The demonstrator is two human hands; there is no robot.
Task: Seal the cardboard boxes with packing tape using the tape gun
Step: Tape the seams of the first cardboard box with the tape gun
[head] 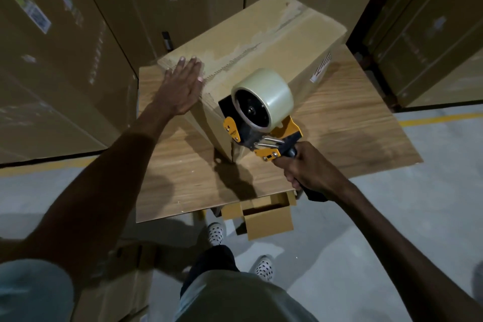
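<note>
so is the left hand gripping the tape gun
No, the left hand lies flat on the cardboard box; the right hand holds the tape gun.

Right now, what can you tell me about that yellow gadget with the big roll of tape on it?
The yellow and black tape gun carries a fat roll of clear packing tape on a black hub. The right hand grips its dark handle. Its front end meets the near vertical face of the brown cardboard box, where clear tape seems to run down the seam. A metal spring part shows near the handle. The left hand lies flat on the box's top.
</note>
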